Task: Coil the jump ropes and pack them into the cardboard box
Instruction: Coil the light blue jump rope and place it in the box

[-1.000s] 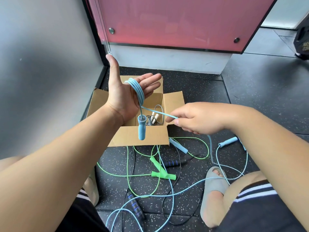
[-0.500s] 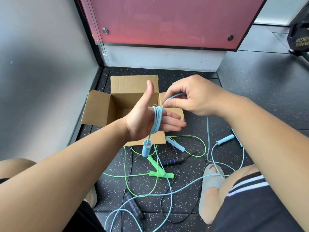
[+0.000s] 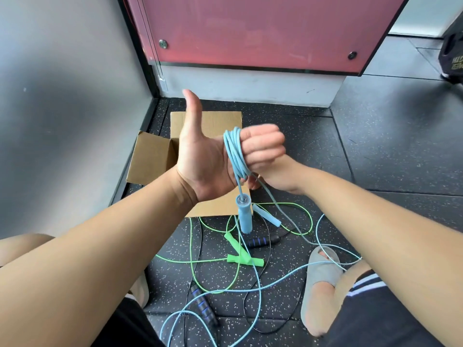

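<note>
Black shorts (image 3: pixel 375 309) with white side stripes and a grey slide sandal (image 3: pixel 323 269) sat nearest, on a black rubber floor (image 3: pixel 388 146) flecked with pale specks. Loose cords lay tangled across it. A thin green rope (image 3: pixel 191 246) had its flat green handles (image 3: pixel 246 259) crossed. A black rope (image 3: pixel 203 306) had ribbed, blue-banded grips. The slack of the light-blue rope (image 3: pixel 234 156) looped down past the sandal.

Above the tangle the left hand (image 3: pixel 205 156) was raised palm-up, thumb straight up and fingers stretched out to the right. Several smooth turns of the light-blue rope were wound round those fingers. Its round foam handle (image 3: pixel 243 217) dangled from the coil on a short strand. A second pale blue handle (image 3: pixel 266 216) lay on the floor just beside it.

The right hand (image 3: pixel 275 176) sat tucked under and behind the left fingers, which hid much of it. Its curled fingers gripped the strand leaving the coil.

Both hands blocked most of the cardboard box (image 3: pixel 155 159), which stood open on the floor behind them with plain brown corrugated flaps spread. What lay inside could not be seen.

Beyond stood a smooth grey wall (image 3: pixel 62 96), a white plinth and a matte red panel (image 3: pixel 250 28) with round metal fasteners (image 3: pixel 163 43). At the far right edge a dark object (image 3: pixel 453 56) bore yellowish lettering, too cropped to read.
</note>
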